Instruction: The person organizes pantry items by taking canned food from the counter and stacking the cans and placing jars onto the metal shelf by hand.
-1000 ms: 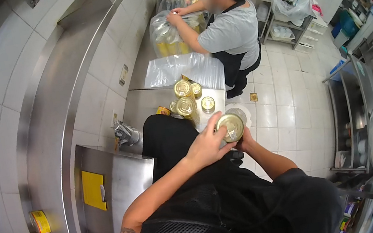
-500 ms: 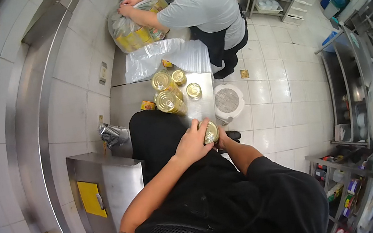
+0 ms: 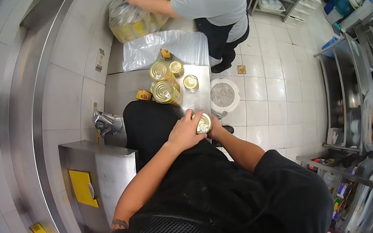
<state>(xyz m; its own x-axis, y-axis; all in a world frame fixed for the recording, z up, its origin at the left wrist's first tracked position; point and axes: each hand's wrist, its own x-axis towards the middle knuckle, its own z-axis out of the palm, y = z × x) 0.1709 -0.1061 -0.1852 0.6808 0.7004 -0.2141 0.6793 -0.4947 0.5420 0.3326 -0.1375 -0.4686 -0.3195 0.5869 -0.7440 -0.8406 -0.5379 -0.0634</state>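
A can with a gold pull-tab lid [image 3: 204,122] sits between my two hands, above my lap. The fingers of my left hand [image 3: 185,132] are closed around its near left side. From the right, my right hand [image 3: 215,125] grips the can low down, its fingers partly hidden. Just ahead on the steel surface, a gold-lidded can [image 3: 191,82] stands alone. To its left are taller yellow cans [image 3: 166,92], apparently stacked, and a smaller gold can [image 3: 176,68]. Small yellow-and-red packs [image 3: 143,94] lie beside them.
Clear plastic [image 3: 164,47] lies across the steel bench [image 3: 119,85]. Beyond it, a co-worker [image 3: 215,3] handles a plastic bag of yellow cans [image 3: 134,23]. A white stool [image 3: 225,95] stands right of the bench. Steel shelving [image 3: 338,98] lines the right side.
The view has shifted slightly. My hands still hold the can, now tilted a little differently. The co-worker's hands have moved along the top of the bag.
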